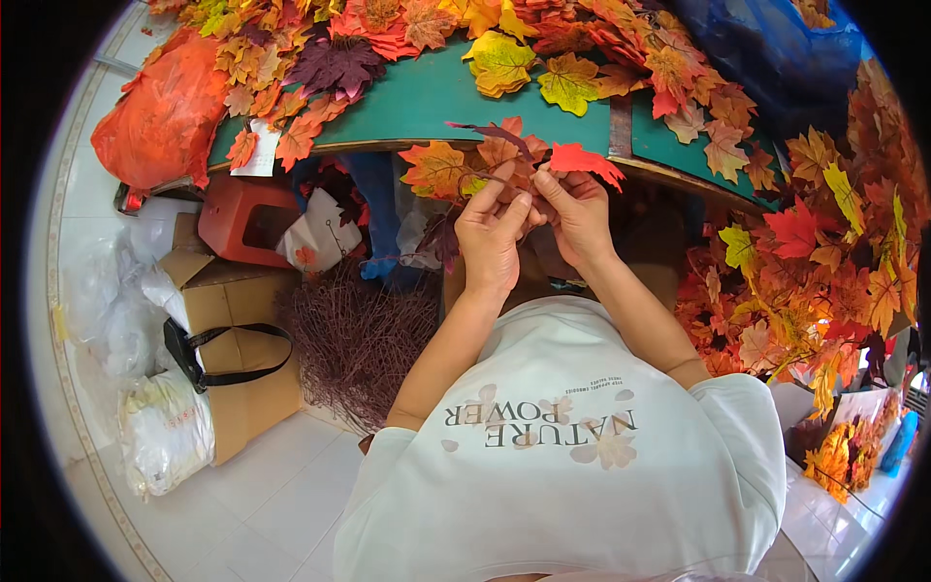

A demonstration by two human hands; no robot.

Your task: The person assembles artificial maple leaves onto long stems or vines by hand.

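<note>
Close together at the table's front edge, my two hands work on a spray of artificial maple leaves. My left hand (493, 233) is closed, its thumb and fingers pinching the spray's thin stem. Beside it, an orange leaf (433, 170) with yellow parts and a dark purple leaf (497, 133) spread out from the spray. My right hand (580, 218) is closed too, with thumb and forefinger pinched at the base of a bright red maple leaf (588, 163). The fingers cover the spot where leaf and stem meet.
Piles of artificial leaves (553, 34) cover the far part of the green table (417, 92). An orange plastic bag (160, 112) lies at its left end. Below stand a bundle of dark twigs (359, 335) and a cardboard box (238, 320). Leafy branches (795, 291) crowd the right side.
</note>
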